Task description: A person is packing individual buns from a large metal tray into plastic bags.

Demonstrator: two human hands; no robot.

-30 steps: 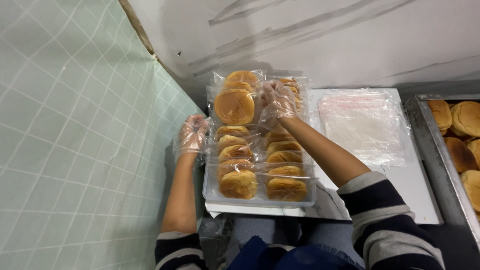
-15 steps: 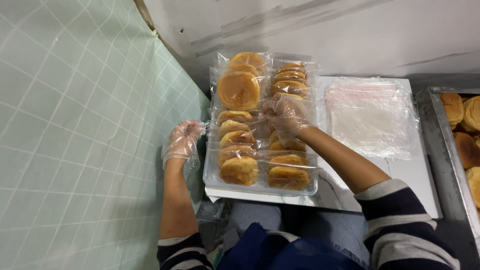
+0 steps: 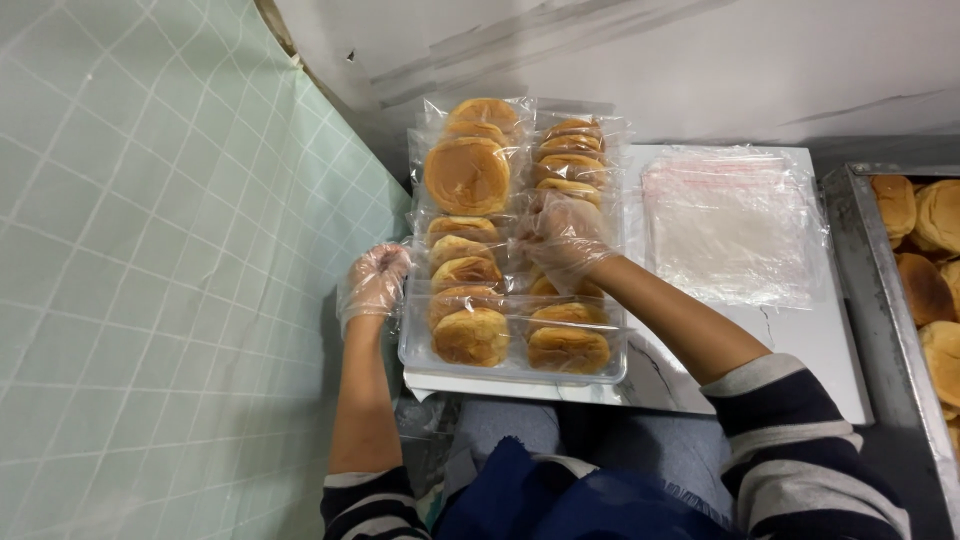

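Pale green gridded sheeting (image 3: 150,260) covers the far left. Beside it, the left hand (image 3: 372,285), in a thin clear glove, sits loosely curled against the left wall of the clear plastic tray (image 3: 415,350), grasping nothing that can be seen. The tray rests on the white board (image 3: 800,370) and holds bagged buns (image 3: 470,335) in two rows; about seven show in the left row and seven in the right, though overlap makes the count uncertain. The right hand (image 3: 565,240), also gloved, presses fingers-down on the right row mid-tray, closed lightly over a bun there. In my judgement, seating the buns well calls for steadying the tray from the left while pressing gently, so wrappers do not tear. One stack of empty clear bags (image 3: 735,225) lies further right; one metal tray (image 3: 860,300) holds at least five unwrapped buns (image 3: 925,285).
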